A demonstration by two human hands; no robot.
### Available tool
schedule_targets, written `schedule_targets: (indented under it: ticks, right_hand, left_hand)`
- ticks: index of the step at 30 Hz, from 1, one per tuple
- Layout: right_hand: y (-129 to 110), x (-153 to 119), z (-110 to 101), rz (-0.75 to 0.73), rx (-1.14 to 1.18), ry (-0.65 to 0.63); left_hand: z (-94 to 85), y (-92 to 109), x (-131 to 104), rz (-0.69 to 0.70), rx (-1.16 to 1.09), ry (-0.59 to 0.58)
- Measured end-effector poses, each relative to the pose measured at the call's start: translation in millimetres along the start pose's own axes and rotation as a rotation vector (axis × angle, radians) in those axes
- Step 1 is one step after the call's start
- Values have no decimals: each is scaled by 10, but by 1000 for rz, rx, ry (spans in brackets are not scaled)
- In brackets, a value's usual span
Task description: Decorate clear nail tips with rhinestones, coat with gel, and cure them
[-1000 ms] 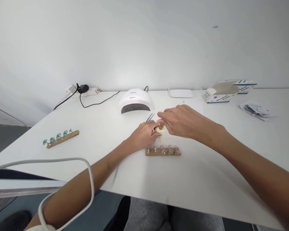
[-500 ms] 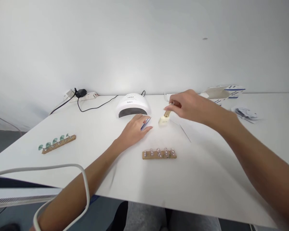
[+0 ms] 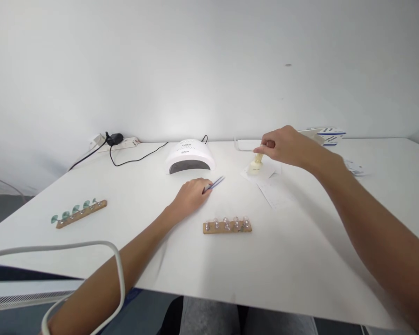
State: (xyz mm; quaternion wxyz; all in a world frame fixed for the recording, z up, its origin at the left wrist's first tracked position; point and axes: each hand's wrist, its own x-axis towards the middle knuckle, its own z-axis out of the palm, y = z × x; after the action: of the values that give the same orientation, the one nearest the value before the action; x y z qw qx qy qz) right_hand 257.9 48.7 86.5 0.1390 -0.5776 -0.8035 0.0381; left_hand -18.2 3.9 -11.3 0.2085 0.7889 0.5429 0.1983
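My left hand (image 3: 194, 195) rests on the table, closed around blue tweezers (image 3: 214, 183) whose tips point away to the right. Between the fingertips of my right hand (image 3: 279, 144) is the gold cap of a pale yellow nail polish bottle (image 3: 255, 167). The bottle stands upright over some white paper (image 3: 268, 171). In front of my hands lies a wooden strip (image 3: 226, 230) with several clear nail tips on small stands. Another wooden strip (image 3: 82, 215), carrying several green nail tips, lies at the left.
A white nail lamp (image 3: 190, 155) stands behind my left hand, its black cord (image 3: 139, 161) running to a power strip (image 3: 127, 143). An opened white-and-blue box (image 3: 330, 135) and white packets (image 3: 354, 167) are at the right. A white cable (image 3: 104, 243) loops over my left forearm.
My right hand has carried the bottle to the right, onto the paper. My left hand, earlier with fingers spread beside the tweezers, has closed around them.
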Motion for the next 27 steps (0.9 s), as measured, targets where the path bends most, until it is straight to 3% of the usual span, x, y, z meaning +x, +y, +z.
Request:
schedule_targets:
  ticks: [9, 11, 14, 17, 20, 23, 25, 27]
  right_hand:
    - [167, 141, 247, 47, -103, -21]
    - [186, 148, 256, 61, -112, -24]
    - [194, 147, 261, 48, -121, -24]
    - [204, 149, 269, 18, -145, -22]
    - [226, 165, 288, -13, -133, -5]
    - [250, 186, 315, -21, -71, -27]
    - [271, 198, 337, -13, -32, -61]
    - [302, 210, 365, -12, -9, -79]
  left_hand:
    - [1, 138, -99, 187, 118, -177]
    - [-22, 157, -111, 194, 126, -174]
    - [-142, 172, -110, 160, 82, -79]
    - [-390, 119, -144, 109, 32, 144]
    - [-716, -66, -336, 87, 59, 420]
    - [-1020, -375, -762, -70, 112, 734]
    - [-1173, -618, -1140, -332, 159, 994]
    - [-1282, -868, -1528, -474, 209, 1181]
